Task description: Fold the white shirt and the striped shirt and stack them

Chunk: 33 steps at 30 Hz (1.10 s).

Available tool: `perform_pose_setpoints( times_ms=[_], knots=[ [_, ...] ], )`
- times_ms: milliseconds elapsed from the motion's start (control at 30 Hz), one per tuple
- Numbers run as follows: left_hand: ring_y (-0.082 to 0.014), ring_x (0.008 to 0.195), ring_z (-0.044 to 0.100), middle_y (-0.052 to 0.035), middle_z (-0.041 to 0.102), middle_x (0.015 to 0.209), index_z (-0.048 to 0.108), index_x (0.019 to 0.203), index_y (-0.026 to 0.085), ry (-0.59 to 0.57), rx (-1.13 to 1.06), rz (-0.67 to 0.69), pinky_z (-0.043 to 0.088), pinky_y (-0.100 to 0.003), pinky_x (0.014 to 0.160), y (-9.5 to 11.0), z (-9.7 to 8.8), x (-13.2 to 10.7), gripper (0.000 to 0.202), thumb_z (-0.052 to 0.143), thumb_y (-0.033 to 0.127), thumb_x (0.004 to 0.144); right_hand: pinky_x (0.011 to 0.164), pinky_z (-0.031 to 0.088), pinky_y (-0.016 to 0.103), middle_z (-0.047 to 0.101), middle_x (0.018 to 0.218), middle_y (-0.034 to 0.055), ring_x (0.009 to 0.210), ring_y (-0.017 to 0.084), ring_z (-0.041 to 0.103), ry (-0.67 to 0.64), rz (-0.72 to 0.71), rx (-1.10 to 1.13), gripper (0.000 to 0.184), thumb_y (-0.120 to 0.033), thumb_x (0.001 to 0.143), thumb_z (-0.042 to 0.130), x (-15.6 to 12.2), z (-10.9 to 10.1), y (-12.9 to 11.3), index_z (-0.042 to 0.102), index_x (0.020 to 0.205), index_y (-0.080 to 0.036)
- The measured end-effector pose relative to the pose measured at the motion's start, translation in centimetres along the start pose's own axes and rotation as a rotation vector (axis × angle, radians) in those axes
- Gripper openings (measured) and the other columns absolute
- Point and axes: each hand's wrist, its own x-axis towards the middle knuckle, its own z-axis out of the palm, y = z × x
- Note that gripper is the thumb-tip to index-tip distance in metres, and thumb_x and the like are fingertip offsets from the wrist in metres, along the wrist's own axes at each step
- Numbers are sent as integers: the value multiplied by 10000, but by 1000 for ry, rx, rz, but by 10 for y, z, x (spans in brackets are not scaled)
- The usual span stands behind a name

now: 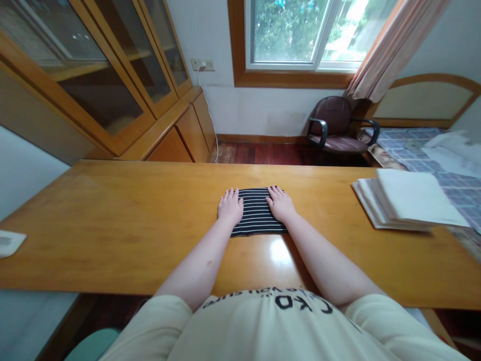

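A folded black cloth with thin white stripes [256,213] lies on the wooden table [124,220] straight in front of me. My left hand [230,205] rests flat on its left edge, fingers stretched out. My right hand [280,203] lies flat on its right edge, fingers also out. Neither hand grips the cloth; both press on top of it.
A stack of folded white cloths [408,199] sits on the table at the right. A white paper [9,242] lies at the left edge. Beyond the table are a wooden cabinet [112,85], a dark office chair [336,125] and a bed [432,150].
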Motion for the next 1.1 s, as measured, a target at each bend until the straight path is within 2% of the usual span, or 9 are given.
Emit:
perform_pose_setpoints(
  times_ms=[133, 233, 300, 367, 433, 533, 733, 967, 1100],
  knots=[
    [-314, 1402, 227, -126, 351, 1490, 365, 1432, 177, -19, 22, 7, 113, -536, 1131, -6, -10, 2, 539, 326, 347, 922, 1131, 201, 382, 314, 1507, 91, 1386, 225, 277, -9, 28, 47, 525, -353, 973, 282, -1, -2, 15, 345, 1449, -141],
    [-351, 1418, 144, -185, 320, 1493, 364, 1426, 104, 80, 67, -12, 47, -537, 1135, 14, -11, -8, 590, 422, 338, 888, 1137, 186, 383, 313, 1507, 93, 1388, 229, 271, -3, 39, 46, 522, -344, 972, 287, 0, 0, 17, 354, 1444, -134],
    [-324, 1426, 133, -173, 285, 1512, 328, 1444, 100, 116, 36, 93, 48, -490, 1149, 32, -5, -24, 613, 420, 354, 892, 1137, 184, 385, 311, 1509, 89, 1393, 226, 260, 0, 45, 42, 517, -341, 972, 286, 0, 0, 16, 357, 1443, -141],
    [-282, 1424, 169, -128, 289, 1519, 320, 1454, 150, 41, -10, 262, 68, -446, 1159, 46, 4, -42, 620, 414, 405, 897, 1136, 186, 383, 313, 1508, 88, 1397, 221, 251, 3, 41, 39, 515, -340, 972, 285, 0, 1, 16, 356, 1443, -143],
    [-274, 1419, 194, -109, 285, 1523, 332, 1451, 188, -33, -12, 324, 97, -436, 1157, 48, 12, -57, 635, 428, 460, 885, 1135, 189, 379, 316, 1507, 93, 1395, 221, 255, 5, 32, 35, 518, -341, 972, 285, -1, 1, 16, 357, 1442, -136],
    [-279, 1426, 166, -114, 247, 1535, 309, 1462, 183, -57, 10, 280, 110, -435, 1155, 31, 14, -65, 689, 426, 521, 873, 1136, 189, 379, 317, 1505, 101, 1392, 226, 263, 12, 28, 40, 523, -346, 971, 287, -1, 0, 17, 364, 1439, -124],
    [-279, 1434, 118, -100, 144, 1559, 180, 1498, 158, -85, 71, 168, 132, -469, 1150, -9, 1, -64, 753, 323, 580, 891, 1138, 181, 368, 324, 1503, 94, 1389, 223, 270, 15, 39, 48, 520, -351, 972, 295, -1, 0, 17, 367, 1438, -132],
    [-274, 1431, 133, -66, 67, 1568, 94, 1509, 149, -120, 170, 110, 149, -474, 1153, -12, 0, -64, 789, 243, 619, 893, 1139, 183, 373, 305, 1512, 89, 1394, 230, 259, 12, 38, 52, 527, -354, 971, 295, -2, 1, 18, 353, 1446, -135],
    [-299, 1426, 145, -71, 173, 1552, 126, 1507, 179, -125, 209, 48, 131, -571, 1129, -21, -8, -60, 764, 220, 625, 894, 1139, 184, 370, 306, 1510, 95, 1395, 224, 257, 8, 44, 48, 524, -349, 971, 286, -2, 1, 17, 353, 1445, -136]
  ],
)
